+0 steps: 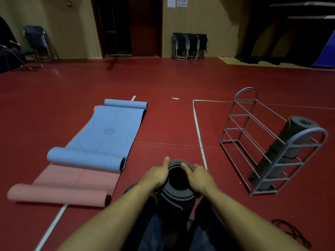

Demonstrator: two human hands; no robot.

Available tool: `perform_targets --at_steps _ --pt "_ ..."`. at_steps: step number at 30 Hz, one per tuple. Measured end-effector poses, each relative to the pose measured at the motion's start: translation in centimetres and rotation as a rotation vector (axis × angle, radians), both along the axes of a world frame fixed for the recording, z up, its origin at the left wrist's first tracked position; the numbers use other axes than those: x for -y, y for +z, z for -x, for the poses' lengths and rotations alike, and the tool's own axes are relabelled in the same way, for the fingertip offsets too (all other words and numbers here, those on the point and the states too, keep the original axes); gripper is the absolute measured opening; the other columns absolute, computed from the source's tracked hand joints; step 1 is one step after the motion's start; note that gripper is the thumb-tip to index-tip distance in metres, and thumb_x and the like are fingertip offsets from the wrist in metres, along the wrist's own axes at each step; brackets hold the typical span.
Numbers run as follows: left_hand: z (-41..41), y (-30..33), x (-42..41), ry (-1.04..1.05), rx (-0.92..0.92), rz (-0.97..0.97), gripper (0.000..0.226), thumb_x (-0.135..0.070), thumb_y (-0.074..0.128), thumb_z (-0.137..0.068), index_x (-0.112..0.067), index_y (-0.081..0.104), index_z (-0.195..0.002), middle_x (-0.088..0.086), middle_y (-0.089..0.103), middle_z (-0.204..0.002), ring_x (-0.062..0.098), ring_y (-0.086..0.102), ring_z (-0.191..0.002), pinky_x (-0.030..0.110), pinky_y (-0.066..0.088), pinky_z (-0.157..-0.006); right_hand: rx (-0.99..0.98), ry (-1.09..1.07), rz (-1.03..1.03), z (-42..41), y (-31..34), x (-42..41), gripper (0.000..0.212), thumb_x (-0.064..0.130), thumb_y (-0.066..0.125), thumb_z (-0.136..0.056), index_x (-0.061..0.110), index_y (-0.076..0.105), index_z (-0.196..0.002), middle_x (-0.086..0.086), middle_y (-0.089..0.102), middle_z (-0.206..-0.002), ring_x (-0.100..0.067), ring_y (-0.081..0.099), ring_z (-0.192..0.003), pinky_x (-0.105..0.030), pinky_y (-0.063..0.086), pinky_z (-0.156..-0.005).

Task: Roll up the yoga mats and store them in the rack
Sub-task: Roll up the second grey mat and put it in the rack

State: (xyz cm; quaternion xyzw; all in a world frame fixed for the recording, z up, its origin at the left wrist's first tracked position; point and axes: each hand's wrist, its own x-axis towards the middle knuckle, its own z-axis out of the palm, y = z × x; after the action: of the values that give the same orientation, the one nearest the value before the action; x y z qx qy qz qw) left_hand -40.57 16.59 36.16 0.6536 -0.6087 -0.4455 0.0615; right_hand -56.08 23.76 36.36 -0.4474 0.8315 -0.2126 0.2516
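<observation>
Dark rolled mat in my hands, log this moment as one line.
left hand + right hand: gripping dark rolled mat upright | rack: one grey mat stored | blue mat, pink mat: unrolled

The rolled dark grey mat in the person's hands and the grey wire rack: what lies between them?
Only bare red floor crossed by a pale painted line, between the rolled dark grey mat and grey wire rack, in the head view.

I am looking into a sports or activity hall: red court flooring [163,84] with white boundary lines [199,131], yoga mats [108,131] spread at ten o'clock, folded chairs [189,46] stacked at twelve o'clock.
</observation>
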Motion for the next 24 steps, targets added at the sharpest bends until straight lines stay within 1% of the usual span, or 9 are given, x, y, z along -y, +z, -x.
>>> perform_targets --at_steps 3,5,8,10,12,14,17,21,24 --pt "0.0 -0.2 0.0 0.065 -0.084 0.085 0.101 -0.088 0.021 -0.087 -0.006 0.065 -0.127 0.017 0.069 -0.126 0.036 0.069 -0.105 0.048 0.060 -0.091 0.001 -0.105 -0.007 0.3 0.7 0.0 0.069 0.071 0.040 -0.098 0.009 0.065 -0.118 -0.018 0.068 -0.122 -0.039 0.064 -0.111 -0.038 0.051 -0.085" --pt "0.1 -0.5 0.0 0.125 -0.223 0.135 0.087 -0.085 0.027 -0.086 -0.012 0.072 -0.101 0.012 0.074 -0.107 0.031 0.070 -0.095 0.048 0.058 -0.092 0.003 -0.177 -0.037 0.7 1.2 0.1 0.069 0.066 0.042 -0.099 0.005 0.064 -0.123 -0.020 0.067 -0.126 -0.041 0.064 -0.115 -0.039 0.052 -0.092" --pt "0.3 -1.3 -0.8 0.145 -0.331 0.233 0.058 -0.061 0.043 -0.101 -0.014 0.054 -0.069 0.004 0.060 -0.070 0.023 0.055 -0.067 0.033 0.050 -0.071 -0.040 -0.185 -0.099 0.8 1.2 -0.2 0.068 0.057 0.038 -0.103 0.002 0.048 -0.141 -0.023 0.061 -0.136 -0.042 0.061 -0.122 -0.046 0.050 -0.102" --pt "0.2 -1.9 -2.0 0.157 -0.406 0.263 0.056 -0.054 0.050 -0.103 -0.017 0.045 -0.061 -0.003 0.046 -0.056 0.018 0.042 -0.056 0.033 0.030 -0.058 -0.107 -0.124 -0.130 0.6 1.1 -1.1 0.063 0.051 0.031 -0.107 0.011 0.028 -0.155 -0.023 0.053 -0.145 -0.042 0.055 -0.130 -0.047 0.043 -0.104" --pt "-0.2 -2.6 -2.6 0.129 -0.481 0.273 0.060 -0.056 0.055 -0.101 -0.019 0.044 -0.054 -0.008 0.043 -0.047 0.013 0.040 -0.050 0.033 0.031 -0.054 -0.140 -0.055 -0.077 0.6 1.0 -1.9 0.060 0.052 0.028 -0.107 0.028 0.016 -0.161 -0.018 0.040 -0.155 -0.040 0.051 -0.133 -0.049 0.041 -0.105" --pt "-0.5 -3.3 -2.7 0.077 -0.548 0.247 0.058 -0.057 0.056 -0.101 -0.014 0.067 -0.064 -0.002 0.068 -0.061 0.011 0.064 -0.063 0.035 0.054 -0.069 -0.147 -0.010 0.006 0.9 0.8 -2.1 0.060 0.053 0.033 -0.106 0.038 0.012 -0.162 -0.011 0.028 -0.160 -0.038 0.048 -0.136 -0.049 0.042 -0.105" --pt "-0.9 -3.4 -3.3 0.051 -0.627 0.212 0.039 -0.045 0.055 -0.105 -0.020 0.082 -0.093 -0.003 0.080 -0.090 0.015 0.076 -0.093 0.037 0.057 -0.091 -0.169 0.049 0.062 1.0 0.4 -1.9 0.061 0.049 0.042 -0.105 0.038 0.020 -0.160 -0.004 0.023 -0.165 -0.032 0.040 -0.144 -0.049 0.043 -0.109" --pt "-0.8 -2.3 -3.6 0.020 -0.454 0.326 0.053 -0.035 0.050 -0.107 -0.017 0.054 -0.058 -0.010 0.056 -0.054 0.017 0.052 -0.059 0.033 0.039 -0.061 -0.192 0.054 0.073 0.3 0.6 -1.6 0.054 0.048 0.045 -0.104 0.033 0.031 -0.154 -0.006 0.041 -0.152 -0.037 0.054 -0.128 -0.045 0.046 -0.099" --pt "-0.9 -0.8 -3.2 -0.088 -0.191 0.460 0.049 -0.028 0.043 -0.108 -0.017 0.047 -0.061 0.009 0.063 -0.066 0.033 0.058 -0.070 0.040 0.043 -0.065 -0.210 0.034 0.036 -0.2 0.6 -1.6 0.059 0.048 0.039 -0.106 0.034 0.022 -0.160 -0.006 0.038 -0.155 -0.036 0.053 -0.129 -0.046 0.044 -0.100"
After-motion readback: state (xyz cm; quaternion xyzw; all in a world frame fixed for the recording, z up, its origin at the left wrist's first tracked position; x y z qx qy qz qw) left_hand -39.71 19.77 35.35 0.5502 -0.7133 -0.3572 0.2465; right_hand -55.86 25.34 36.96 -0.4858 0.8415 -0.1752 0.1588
